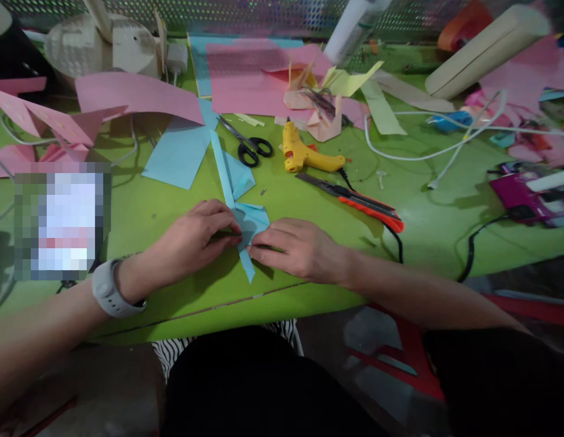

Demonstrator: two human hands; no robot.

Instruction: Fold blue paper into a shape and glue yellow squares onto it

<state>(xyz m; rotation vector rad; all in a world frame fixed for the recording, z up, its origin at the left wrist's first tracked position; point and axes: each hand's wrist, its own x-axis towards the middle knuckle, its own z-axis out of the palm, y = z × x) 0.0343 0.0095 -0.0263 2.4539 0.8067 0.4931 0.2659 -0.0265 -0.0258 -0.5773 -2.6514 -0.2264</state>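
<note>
A light-blue folded paper piece with a long narrow strip lies on the green table in front of me. My left hand, with a pale watch band on its wrist, presses thumb and fingertips together at the strip's left edge. From the other side my right hand pinches the lower right part of the folded paper. My fingers hide some of the creases. Just beyond are black-handled scissors, a yellow hot glue gun and an orange-and-black utility knife.
Pink paper sheets and a flat blue sheet lie at the back left. A blurred-out bright screen is on the left. White cable, a cardboard tube and a purple device occupy the right.
</note>
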